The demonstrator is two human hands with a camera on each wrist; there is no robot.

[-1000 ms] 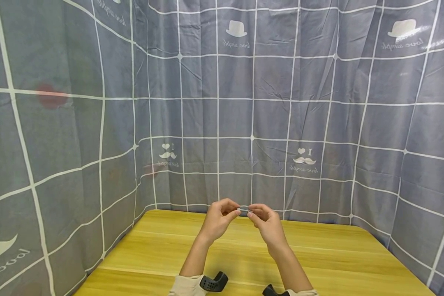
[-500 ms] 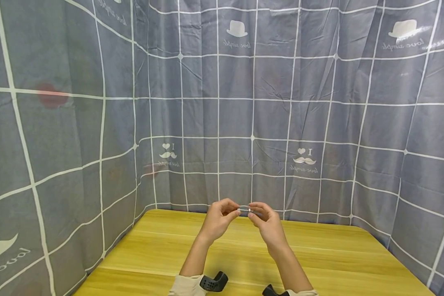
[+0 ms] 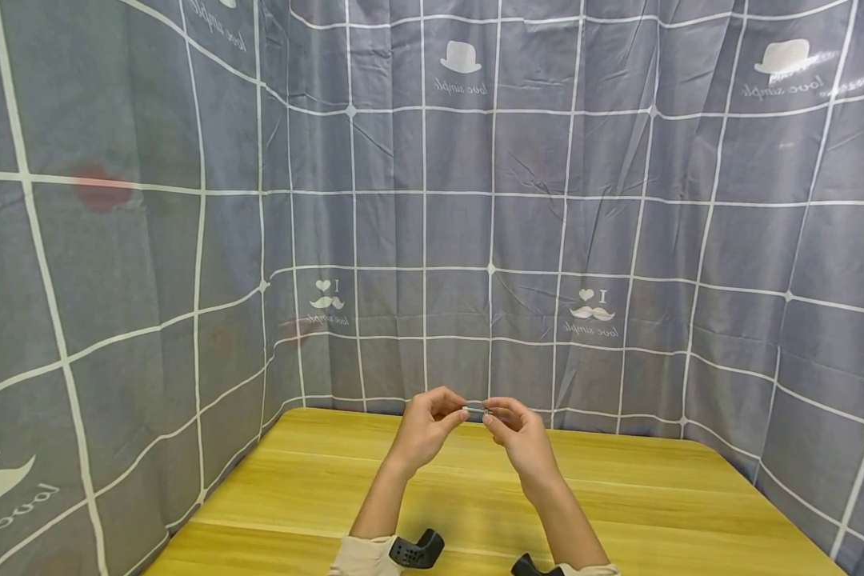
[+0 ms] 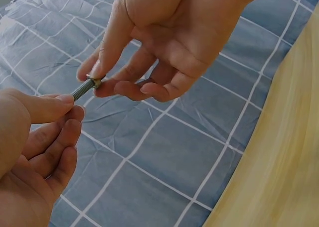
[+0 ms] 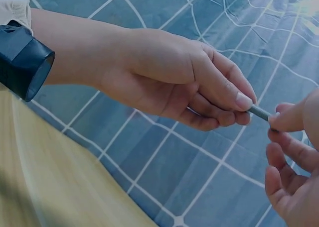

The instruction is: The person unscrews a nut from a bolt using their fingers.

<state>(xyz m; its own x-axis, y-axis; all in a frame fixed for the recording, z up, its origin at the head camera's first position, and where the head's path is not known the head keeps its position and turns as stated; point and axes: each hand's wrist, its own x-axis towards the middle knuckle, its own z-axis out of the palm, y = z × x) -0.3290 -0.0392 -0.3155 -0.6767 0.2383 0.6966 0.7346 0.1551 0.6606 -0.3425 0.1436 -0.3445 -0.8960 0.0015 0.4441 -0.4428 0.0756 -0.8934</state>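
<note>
In the head view both hands meet above the far edge of the table with a small bolt (image 3: 474, 410) between their fingertips. My left hand (image 4: 35, 137) pinches one end of the bolt between thumb and index finger. From the other side, my right hand (image 4: 164, 43) pinches a small metal nut (image 4: 95, 81) at the bolt's other end with thumb and fingers. Threads show on the length of shaft between the hands. In the right wrist view the left hand (image 5: 164, 82) and the right hand (image 5: 299, 152) face each other across the shaft; fingertips cover both ends.
A yellow wood-grain table (image 3: 317, 496) lies under the forearms. Grey curtains (image 3: 533, 224) with white grid lines hang behind it and along the left. Black wrist-worn devices (image 3: 416, 550) sit at both cuffs.
My right thumb and fingertips shift slightly around the nut; at half a second ago a bright piece showed between them more clearly. My left hand stays in place.
</note>
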